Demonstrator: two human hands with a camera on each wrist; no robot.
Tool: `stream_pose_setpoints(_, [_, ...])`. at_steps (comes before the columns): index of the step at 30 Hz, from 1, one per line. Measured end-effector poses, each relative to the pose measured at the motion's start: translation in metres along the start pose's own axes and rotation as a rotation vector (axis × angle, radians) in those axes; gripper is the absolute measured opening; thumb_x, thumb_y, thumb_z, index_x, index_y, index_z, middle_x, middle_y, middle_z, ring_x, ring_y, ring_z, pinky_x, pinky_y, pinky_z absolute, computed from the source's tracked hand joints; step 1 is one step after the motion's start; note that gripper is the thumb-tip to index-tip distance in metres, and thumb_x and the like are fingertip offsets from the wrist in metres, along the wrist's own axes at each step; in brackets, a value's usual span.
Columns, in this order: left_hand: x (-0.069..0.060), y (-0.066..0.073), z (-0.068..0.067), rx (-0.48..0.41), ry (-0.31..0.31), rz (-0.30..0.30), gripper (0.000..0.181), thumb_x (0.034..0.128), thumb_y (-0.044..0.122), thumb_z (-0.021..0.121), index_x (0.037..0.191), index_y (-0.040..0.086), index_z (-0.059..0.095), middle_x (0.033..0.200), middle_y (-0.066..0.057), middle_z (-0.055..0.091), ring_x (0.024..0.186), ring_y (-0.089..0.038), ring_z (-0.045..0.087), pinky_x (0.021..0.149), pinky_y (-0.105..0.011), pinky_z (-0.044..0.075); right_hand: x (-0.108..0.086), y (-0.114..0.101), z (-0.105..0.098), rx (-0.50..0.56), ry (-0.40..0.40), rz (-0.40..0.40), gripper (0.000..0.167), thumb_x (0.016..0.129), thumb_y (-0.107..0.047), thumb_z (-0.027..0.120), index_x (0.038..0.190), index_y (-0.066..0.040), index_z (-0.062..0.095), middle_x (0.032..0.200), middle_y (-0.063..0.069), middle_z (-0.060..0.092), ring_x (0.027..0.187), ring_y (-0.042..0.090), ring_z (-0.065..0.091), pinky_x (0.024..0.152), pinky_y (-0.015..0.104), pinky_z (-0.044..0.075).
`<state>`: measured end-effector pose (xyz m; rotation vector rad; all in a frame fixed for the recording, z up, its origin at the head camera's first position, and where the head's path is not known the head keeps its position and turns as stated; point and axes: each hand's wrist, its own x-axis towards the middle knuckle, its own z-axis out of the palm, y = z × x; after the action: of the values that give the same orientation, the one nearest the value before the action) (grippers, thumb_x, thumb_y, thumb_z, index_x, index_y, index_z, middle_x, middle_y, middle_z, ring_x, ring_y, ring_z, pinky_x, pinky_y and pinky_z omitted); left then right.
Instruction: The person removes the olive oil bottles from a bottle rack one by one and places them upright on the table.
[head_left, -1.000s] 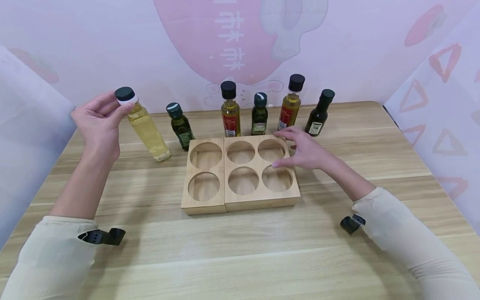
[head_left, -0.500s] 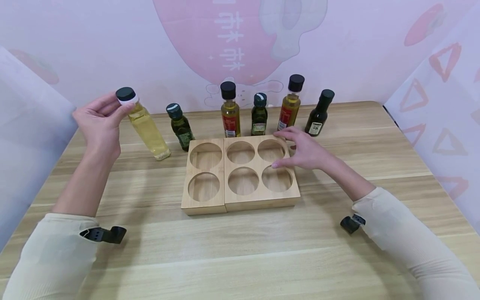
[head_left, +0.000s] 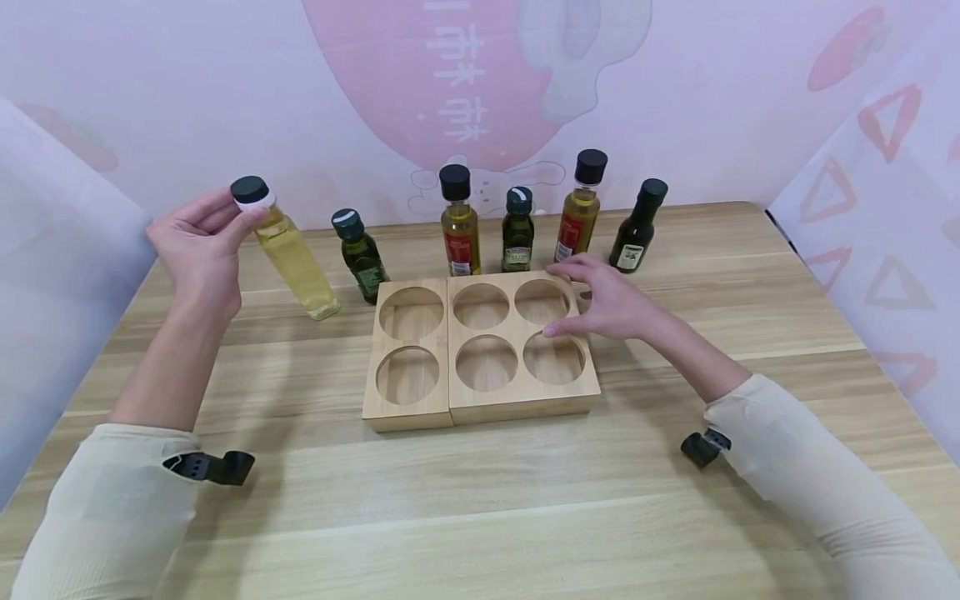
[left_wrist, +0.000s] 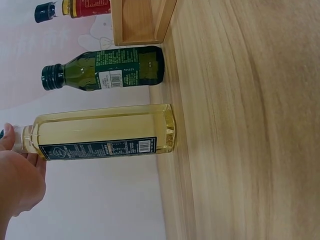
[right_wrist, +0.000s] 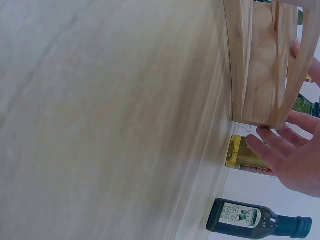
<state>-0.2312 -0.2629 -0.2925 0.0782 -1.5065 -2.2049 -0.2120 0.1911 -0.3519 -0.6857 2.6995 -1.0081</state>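
Note:
At the left of the table, my left hand [head_left: 198, 250] pinches the neck of a tall clear bottle of pale yellow oil [head_left: 297, 262], just under its dark cap. The bottle stands upright, its base at the tabletop; in the left wrist view a dark label [left_wrist: 100, 149] with a barcode shows on its side. My right hand [head_left: 611, 300] rests on the right end of a wooden rack [head_left: 525, 398] with round holes, thumb and fingers on its top and edge. No bottle stands in the holes. In the right wrist view, the fingertips [right_wrist: 263, 134] touch the rack's end.
Behind the rack stand a small green bottle [head_left: 365, 265], a red-labelled oil bottle [head_left: 461, 233], another small green bottle [head_left: 517, 237], a second red-labelled bottle [head_left: 577, 221] and a dark bottle [head_left: 633, 237]. A printed wall covering [head_left: 240, 83] rises behind the table [head_left: 510, 517].
Almost nothing moves. The left forearm shifts very slightly, while the yellow oil bottle, the rack and the right hand keep their places.

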Motion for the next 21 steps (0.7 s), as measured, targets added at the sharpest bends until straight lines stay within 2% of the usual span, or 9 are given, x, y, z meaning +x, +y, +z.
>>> stream_pose_setpoints(8, [-0.0005,-0.0018,-0.0024,-0.046,-0.003,0.021,0.045,0.0676,-0.017,0.088,0.110,-0.011,0.075,0.092,-0.014,0.079,0.085,-0.018,0.078,0.082,-0.023,0.061,0.0001,-0.0012,-0.0007,-0.003,0.000,-0.007,0.092,0.078,-0.035,0.092,0.151,0.001,0.049,0.156,0.026,0.039,0.140,0.042,0.044,0.103,0.052,0.054])
stream_pose_setpoints(21, [-0.0018,-0.0047,-0.0053,-0.017,-0.002,0.020,0.045,0.0679,-0.014,0.090,0.111,-0.008,0.076,0.092,-0.012,0.079,0.087,-0.016,0.078,0.082,-0.021,0.060,-0.0001,-0.0012,0.0005,0.010,-0.012,0.014,0.092,0.079,-0.034,0.092,0.152,0.001,0.047,0.158,0.027,0.036,0.141,0.043,0.043,0.105,0.053,0.052])
